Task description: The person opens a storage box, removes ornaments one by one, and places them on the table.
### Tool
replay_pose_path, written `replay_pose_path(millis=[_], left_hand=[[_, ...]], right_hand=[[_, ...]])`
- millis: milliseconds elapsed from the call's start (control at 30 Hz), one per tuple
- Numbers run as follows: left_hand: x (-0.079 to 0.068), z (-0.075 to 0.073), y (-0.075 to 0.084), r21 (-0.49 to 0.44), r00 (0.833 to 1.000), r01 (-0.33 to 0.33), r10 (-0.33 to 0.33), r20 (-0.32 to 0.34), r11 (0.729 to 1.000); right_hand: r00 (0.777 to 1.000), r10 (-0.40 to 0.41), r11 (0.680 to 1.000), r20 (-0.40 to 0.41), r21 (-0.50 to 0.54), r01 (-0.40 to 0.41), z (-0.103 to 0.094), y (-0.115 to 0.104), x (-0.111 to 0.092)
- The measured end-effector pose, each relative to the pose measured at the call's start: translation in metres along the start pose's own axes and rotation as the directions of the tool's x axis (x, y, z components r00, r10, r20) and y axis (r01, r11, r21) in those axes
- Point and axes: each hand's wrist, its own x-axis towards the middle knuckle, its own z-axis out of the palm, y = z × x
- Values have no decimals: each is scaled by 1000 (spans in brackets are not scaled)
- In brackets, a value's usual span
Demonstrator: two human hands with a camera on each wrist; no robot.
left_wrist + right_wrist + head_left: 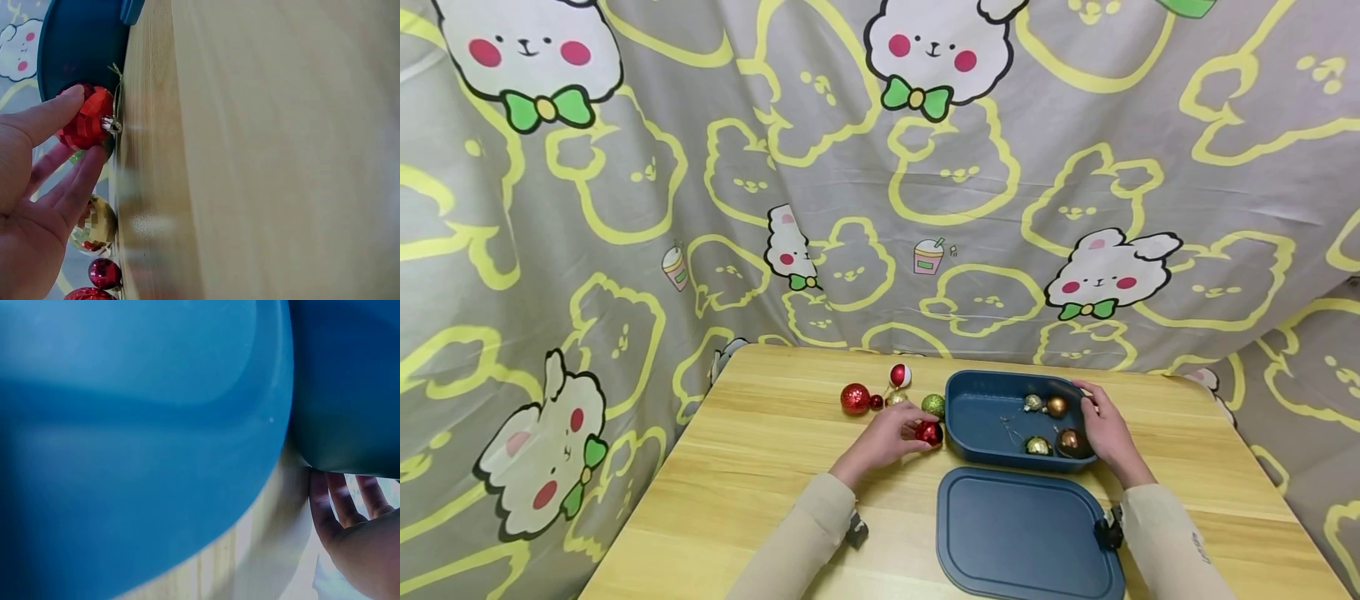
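Observation:
My left hand (887,435) pinches a shiny red faceted Christmas bauble (84,119) between thumb and fingers, beside the left end of a blue box (985,454). The bauble's silver cap and gold string face the wrist camera. At the box's right end, my right hand (1107,427) holds the rim; its fingers (340,494) touch the outer wall in the right wrist view. Inside the box lie a pale small bauble (1033,403), a copper one (1056,406), a gold-green one (1038,446) and a larger brown one (1072,443).
Left of the box are a green bauble (933,405), a gold one (95,225), a red-and-white one (900,375), a glittery red one (854,398) and a small dark red one (876,402). The blue lid (1026,533) lies in front. A patterned curtain (850,183) hangs behind the table.

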Motion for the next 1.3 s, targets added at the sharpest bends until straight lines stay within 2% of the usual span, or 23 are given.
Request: replay_pose_path(millis=[167,400,867,1133,1300], left_hand=[[2,1,1,12,1000,-21,21,0,1000],[0,0,3,7,1000,27,-27,-8,1000],[-1,0,4,58,1000,6,-5,-16,998],[-3,-5,6,43,999,19,-17,-50,999],[3,-8,12,64,994,6,1,-113,998]], right_hand=[[1000,8,1000,3,1,-8,-1,1,1],[1000,10,1000,16,4,-10,0,2,0],[1000,11,1000,19,7,-11,-1,0,1],[1000,11,1000,14,0,-11,0,1,2],[1000,16,1000,20,3,-16,-1,2,1]])
